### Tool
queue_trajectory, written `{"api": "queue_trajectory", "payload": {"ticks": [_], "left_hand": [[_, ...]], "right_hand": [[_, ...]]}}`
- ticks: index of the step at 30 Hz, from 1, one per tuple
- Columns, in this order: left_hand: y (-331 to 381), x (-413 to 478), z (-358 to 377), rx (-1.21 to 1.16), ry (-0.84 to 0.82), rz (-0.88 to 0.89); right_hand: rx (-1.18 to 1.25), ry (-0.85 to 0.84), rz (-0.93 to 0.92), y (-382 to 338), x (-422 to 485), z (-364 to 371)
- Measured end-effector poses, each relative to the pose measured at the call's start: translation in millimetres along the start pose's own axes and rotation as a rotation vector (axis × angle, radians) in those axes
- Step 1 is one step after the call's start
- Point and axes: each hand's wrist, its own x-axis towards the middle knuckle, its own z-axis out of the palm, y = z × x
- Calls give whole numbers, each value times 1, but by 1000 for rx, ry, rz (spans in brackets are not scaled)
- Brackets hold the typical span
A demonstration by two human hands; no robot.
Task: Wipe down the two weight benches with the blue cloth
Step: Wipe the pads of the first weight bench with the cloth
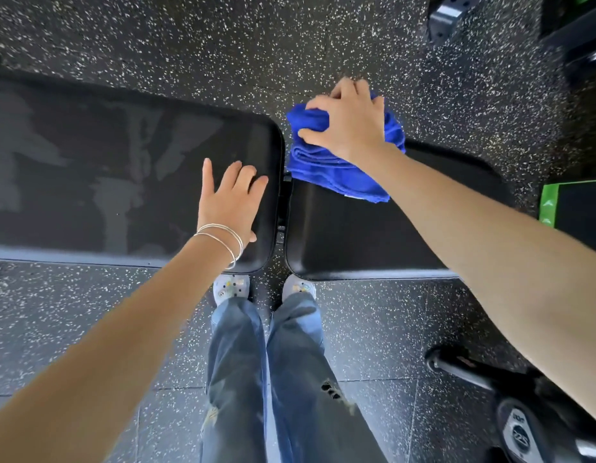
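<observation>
Right hand (348, 120) is clenched on the blue cloth (336, 172), at the far edge of the right pad (356, 235). Unwiped surface runs from there twd 6 o'clock. Left hand (231, 198), open and flat, rests on the streaky left pad (106, 182) at 9 o'clock, w/ no cloth.

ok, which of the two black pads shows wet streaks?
The long pad under the left hand: patchy damp streaks across it. The shorter pad, with the blue cloth under the right hand, looks evenly matte.
</observation>
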Motion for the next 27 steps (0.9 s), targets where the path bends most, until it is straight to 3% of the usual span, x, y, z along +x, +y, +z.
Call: {"api": "queue_trajectory", "payload": {"ticks": [5,16,23,27], "left_hand": [[8,5,-9,88,-44,60],[19,8,-9,108,-92,24],[23,6,-13,119,-112,8],[30,6,-13,22,-61,-18]], "right_hand": [[-10,173,7,21,-32,6],[-60,209,119,92,-89,-8],[-69,273,340,147,-152,-10],[-4,310,607,130,-194,8]]}}
